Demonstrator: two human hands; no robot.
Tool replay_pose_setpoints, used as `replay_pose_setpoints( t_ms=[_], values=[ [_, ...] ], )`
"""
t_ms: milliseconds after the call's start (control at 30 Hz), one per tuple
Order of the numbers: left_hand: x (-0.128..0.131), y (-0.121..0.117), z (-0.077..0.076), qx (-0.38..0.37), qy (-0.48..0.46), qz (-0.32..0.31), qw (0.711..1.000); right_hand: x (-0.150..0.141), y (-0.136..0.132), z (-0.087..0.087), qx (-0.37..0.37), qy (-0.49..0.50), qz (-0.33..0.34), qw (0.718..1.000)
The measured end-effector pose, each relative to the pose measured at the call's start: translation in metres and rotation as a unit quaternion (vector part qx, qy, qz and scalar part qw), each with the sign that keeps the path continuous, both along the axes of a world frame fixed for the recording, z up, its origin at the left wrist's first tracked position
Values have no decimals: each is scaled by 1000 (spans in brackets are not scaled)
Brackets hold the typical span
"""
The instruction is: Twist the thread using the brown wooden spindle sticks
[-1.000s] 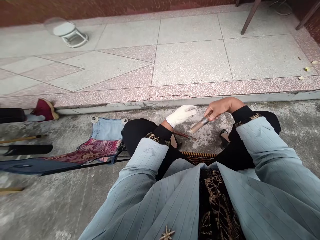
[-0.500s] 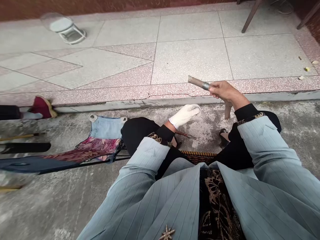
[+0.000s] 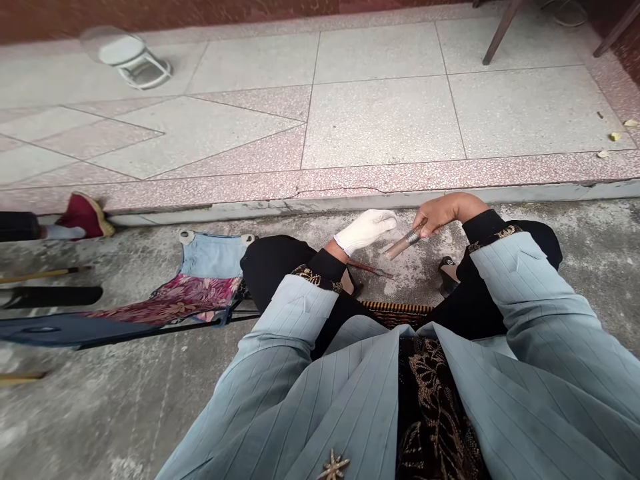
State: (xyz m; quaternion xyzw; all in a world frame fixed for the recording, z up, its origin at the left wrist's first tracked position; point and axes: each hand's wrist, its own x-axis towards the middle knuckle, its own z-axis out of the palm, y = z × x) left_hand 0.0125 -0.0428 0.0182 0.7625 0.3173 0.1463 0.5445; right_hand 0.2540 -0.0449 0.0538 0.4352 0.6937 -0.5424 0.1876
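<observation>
My right hand [image 3: 443, 212], bare, is closed around a brownish, wood-like stick [image 3: 400, 247] with metal wire coiled round its middle. The stick tilts down to the left, over the concrete between my knees. A white knitted glove covers my left hand [image 3: 369, 230], its fingers bent together just left of the stick, apart from it. Whatever may be between those fingers is too small to make out. Below the hands, a thin tool with a reddish handle [image 3: 370, 268] lies on the ground.
A raised tiled step [image 3: 380, 120] runs beyond the hands. To the left are a denim-and-floral folding seat [image 3: 210, 267], another person's red shoe [image 3: 85, 215] and long-handled items. A white stool [image 3: 143, 63] stands at upper left. Woven wicker [image 3: 395, 313] shows beneath me.
My right hand has lowered and turned the stick, so its end now points down-left toward the ground instead of up-left over the step. My gloved left hand has barely moved.
</observation>
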Motion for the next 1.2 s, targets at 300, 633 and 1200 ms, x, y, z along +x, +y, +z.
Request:
replay_pose_setpoints(
  t_ms=[300, 633, 1200],
  values=[
    [8, -11, -7, -182, -157, 30, 970, 19, -11, 40, 73, 320, -262, 908],
    [18, -15, -6, -137, -124, 46, 982, 8, -2, 21, 174, 243, -397, 868],
    [-8, 12, 18, 180, 114, -3, 977, -6, 2, 1, 213, -53, -58, 974]
  ],
)
